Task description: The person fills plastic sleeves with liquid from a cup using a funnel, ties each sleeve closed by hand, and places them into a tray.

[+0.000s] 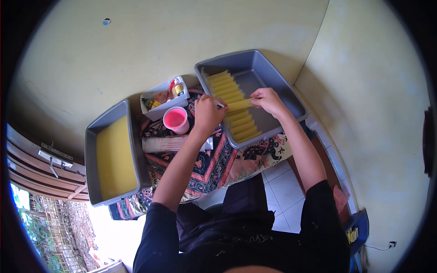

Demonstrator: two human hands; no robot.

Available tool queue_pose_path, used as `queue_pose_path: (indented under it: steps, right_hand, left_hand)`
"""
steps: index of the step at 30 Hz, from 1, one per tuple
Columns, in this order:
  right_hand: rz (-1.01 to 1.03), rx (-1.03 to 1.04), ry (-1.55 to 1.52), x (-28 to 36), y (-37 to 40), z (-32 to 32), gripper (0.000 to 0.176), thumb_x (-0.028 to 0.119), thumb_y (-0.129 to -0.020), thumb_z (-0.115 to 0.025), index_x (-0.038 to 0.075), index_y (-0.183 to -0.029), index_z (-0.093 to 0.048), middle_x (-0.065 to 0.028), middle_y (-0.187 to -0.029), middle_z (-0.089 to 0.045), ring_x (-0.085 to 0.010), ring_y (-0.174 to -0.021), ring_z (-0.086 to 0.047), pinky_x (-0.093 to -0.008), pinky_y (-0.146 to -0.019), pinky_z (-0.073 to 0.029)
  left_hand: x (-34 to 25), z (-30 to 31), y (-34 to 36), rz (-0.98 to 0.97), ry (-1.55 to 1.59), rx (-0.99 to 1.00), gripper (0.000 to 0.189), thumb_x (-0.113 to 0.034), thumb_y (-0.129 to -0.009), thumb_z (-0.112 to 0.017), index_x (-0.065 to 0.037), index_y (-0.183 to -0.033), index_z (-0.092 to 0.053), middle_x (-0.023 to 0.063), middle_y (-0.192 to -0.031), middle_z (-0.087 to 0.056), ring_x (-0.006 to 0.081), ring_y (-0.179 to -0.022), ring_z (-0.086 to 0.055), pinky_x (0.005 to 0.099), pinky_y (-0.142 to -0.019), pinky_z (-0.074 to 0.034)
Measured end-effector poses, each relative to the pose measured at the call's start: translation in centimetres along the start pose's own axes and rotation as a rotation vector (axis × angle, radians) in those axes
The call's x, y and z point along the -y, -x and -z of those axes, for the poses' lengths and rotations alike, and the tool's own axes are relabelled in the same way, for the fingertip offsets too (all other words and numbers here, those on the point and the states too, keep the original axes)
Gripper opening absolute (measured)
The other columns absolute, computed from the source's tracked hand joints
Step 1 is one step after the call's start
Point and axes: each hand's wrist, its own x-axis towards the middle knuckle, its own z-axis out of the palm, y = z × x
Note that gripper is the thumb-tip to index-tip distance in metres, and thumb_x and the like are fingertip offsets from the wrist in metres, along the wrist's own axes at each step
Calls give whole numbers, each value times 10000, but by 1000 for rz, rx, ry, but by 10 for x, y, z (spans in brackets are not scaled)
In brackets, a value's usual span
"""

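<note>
Over the right grey tub (277,86), I hold a slim plastic tube of yellow liquid (240,105) stretched between both hands. My left hand (208,113) is closed on its left end, where a bit of clear or whitish plastic shows at the fingers. My right hand (268,101) pinches the other end. Beneath it, a row of similar yellow tubes (224,84) lies side by side along the tub's left part. Close to my left wrist stands a white cup of pink liquid (175,119). A flat clear-and-white plastic package (165,144) lies in front of the cup.
Yellow liquid (116,157) partly fills another grey tub (133,150) at the left. A white bin (165,87) with small bottles stands by the wall. Patterned cloth (218,168) covers the table. A blue container (359,230) sits low at right.
</note>
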Motion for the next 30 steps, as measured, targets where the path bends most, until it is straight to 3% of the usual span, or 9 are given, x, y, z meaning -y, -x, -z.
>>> queue_pose_path:
  steps: [1,5,10,12,14,18,21,26,30]
  right_hand:
    - [-30,59,69,-4,-10,4,236,34,-804,-678,-84,-1005,-639,-164,-887,-675,-183,-784,-653,-284,-694,-549]
    - [-201,243,170,-9,-32,4,223,12,-804,-668,-98,-994,-626,-151,-878,-667,-197,-748,-666,-280,-668,-559]
    - [-127,229,345,-22,-38,-15,241,-14,-795,-648,-100,-1018,-613,-175,-873,-671,-215,-750,-679,-292,-652,-563]
    - [-62,194,418,-28,-36,-19,245,-25,-792,-638,-95,-1026,-611,-180,-873,-674,-216,-766,-681,-299,-665,-560]
    - [35,122,410,-28,-32,-18,259,14,-730,-676,-43,-981,-648,-185,-865,-688,-288,-822,-679,-350,-754,-529]
    - [27,63,320,-32,-34,-13,211,3,-738,-631,-19,-946,-661,-193,-854,-684,-304,-860,-672,-375,-752,-525]
    - [102,34,659,-35,-34,-12,193,0,-746,-593,4,-919,-678,-207,-882,-679,-335,-881,-661,-392,-768,-519]
    - [-30,310,801,-14,-21,-15,233,112,-760,-699,-8,-960,-686,-197,-940,-682,-318,-877,-663,-372,-768,-514]
    - [25,320,768,-27,-26,-15,262,142,-765,-705,13,-992,-693,-206,-945,-679,-320,-906,-657,-365,-790,-511]
  left_hand:
    - [2,-5,-7,8,-15,82,128,-199,-681,-731,-88,-745,-733,138,-738,-650,282,-862,-617,417,-865,-402]
    - [6,-15,-26,-77,-202,213,109,-194,-681,-700,-103,-731,-731,149,-736,-660,293,-812,-635,416,-865,-402]
    - [9,-22,-36,-61,-358,420,97,-160,-661,-632,-103,-686,-707,152,-710,-669,303,-712,-658,411,-887,-373]
    - [7,-23,-36,-58,-391,422,101,-156,-662,-629,-106,-696,-710,149,-712,-670,296,-714,-659,406,-891,-368]
    - [3,-24,-36,-55,-423,420,105,-153,-663,-627,-109,-706,-712,147,-715,-671,288,-716,-660,401,-895,-363]
    - [4,-22,-34,-50,-454,423,126,-145,-671,-613,-108,-727,-719,133,-729,-676,268,-765,-661,402,-906,-358]
    - [3,-18,-33,-36,-388,447,132,-149,-677,-603,-103,-723,-718,132,-743,-679,258,-803,-659,410,-916,-353]
    - [8,-23,-33,-88,-450,470,150,-159,-685,-583,-107,-719,-719,138,-761,-679,258,-832,-654,430,-935,-339]
    - [9,-26,-35,-84,-535,478,156,-179,-683,-588,-139,-728,-732,125,-764,-680,255,-871,-640,436,-954,-326]
